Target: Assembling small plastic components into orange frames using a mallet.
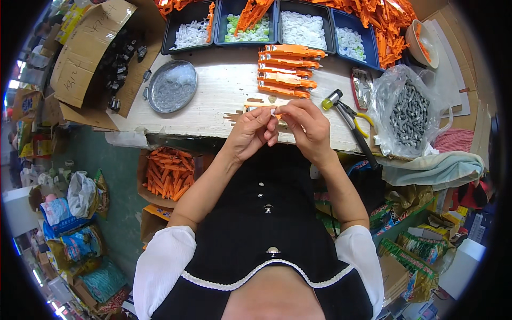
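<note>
Above the bench's front edge, my left hand (249, 132) and my right hand (310, 128) meet, fingertips pinched together. Between them is a small white piece (273, 112), too small to make out its exact kind. Just behind my fingers an orange plastic part (252, 105) lies on the bench, mostly hidden by my hands. Farther back, several orange plastic bodies with metal strips (288, 71) lie side by side in a stacked row. Right of my right hand rest a small hammer (346, 117) with a yellow-green face and a yellow-handled tool (366, 121), probably pliers.
Along the back stand trays of small white pieces (303, 29) and green-and-white pieces (248, 28), with orange parts (392, 32) heaped behind. A round metal dish (172, 86) and a carton of black parts (80, 58) are left; a bag of grey metal parts (409, 114) is right. Below sits a box of orange pieces (169, 173).
</note>
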Demonstrator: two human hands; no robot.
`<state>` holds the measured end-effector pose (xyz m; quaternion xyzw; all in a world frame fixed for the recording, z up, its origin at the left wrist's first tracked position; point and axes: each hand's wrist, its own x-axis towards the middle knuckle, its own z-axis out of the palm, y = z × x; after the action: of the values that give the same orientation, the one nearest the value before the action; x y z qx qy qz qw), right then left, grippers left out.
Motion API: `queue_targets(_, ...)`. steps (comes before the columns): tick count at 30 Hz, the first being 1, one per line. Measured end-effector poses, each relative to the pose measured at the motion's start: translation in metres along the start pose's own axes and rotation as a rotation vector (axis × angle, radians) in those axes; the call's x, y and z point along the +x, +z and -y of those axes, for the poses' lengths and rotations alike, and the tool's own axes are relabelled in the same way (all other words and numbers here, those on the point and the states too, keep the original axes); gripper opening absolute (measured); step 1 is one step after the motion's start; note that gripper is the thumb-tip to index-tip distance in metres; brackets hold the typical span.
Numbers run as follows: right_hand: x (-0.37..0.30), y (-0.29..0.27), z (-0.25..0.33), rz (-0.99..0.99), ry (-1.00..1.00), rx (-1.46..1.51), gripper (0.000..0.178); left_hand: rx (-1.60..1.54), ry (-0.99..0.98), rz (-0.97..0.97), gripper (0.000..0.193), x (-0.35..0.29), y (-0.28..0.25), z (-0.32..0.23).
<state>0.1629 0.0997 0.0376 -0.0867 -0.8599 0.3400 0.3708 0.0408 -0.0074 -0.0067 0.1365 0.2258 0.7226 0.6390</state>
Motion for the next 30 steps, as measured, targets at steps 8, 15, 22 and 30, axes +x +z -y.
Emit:
queue_targets(8, -0.001, 0.007, 0.005, -0.006, -0.010, -0.217, 0.019, -0.013, 0.005, -0.100, 0.031, -0.003, 0.008, 0.005)
queue_targets(15, -0.001, 0.002, 0.001, -0.006, -0.041, -0.241, 0.014, 0.295, 0.065, -0.227, 0.025, -0.005, 0.022, -0.004)
queue_targets(22, -0.006, -0.008, -0.030, 0.266, -0.007, -0.363, 0.007, 1.473, 0.686, -0.266, 0.010, 0.004, -0.003, -0.018)
queue_targets(30, 0.001, 0.005, -0.041, 0.367, -0.117, -0.417, 0.008, 1.799, 0.681, -0.237, 0.008, 0.011, -0.015, -0.008)
